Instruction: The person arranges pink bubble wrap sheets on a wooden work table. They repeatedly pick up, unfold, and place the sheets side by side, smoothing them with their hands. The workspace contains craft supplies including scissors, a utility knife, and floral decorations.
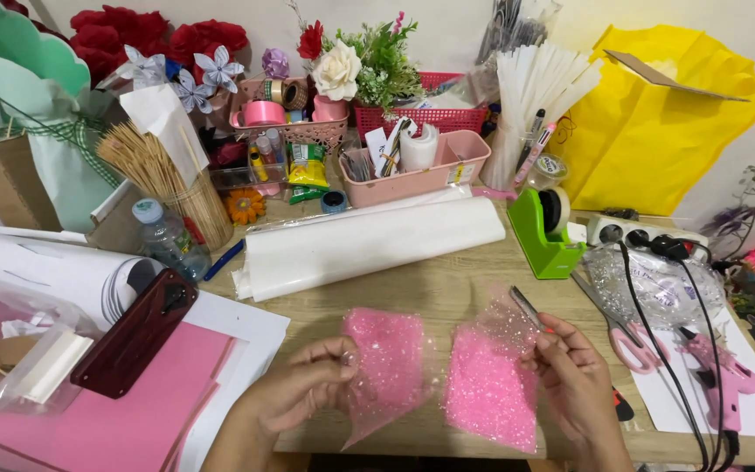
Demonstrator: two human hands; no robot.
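Left hand (308,385): fingers pinched on the upper edge of a clear bag of pink beads (386,363), near centre of the wooden table (447,293).
Right hand (574,376): fingers pinched on the top corner of a second pink bead bag (491,385) and on a thin metal blade (528,308).
Bag positions: side by side, just apart, resting on the table's near edge.
Right surroundings: pink-handled scissors (626,336), pink glue gun (727,380).
Far surroundings: white paper roll (369,245), green tape dispenser (543,236).
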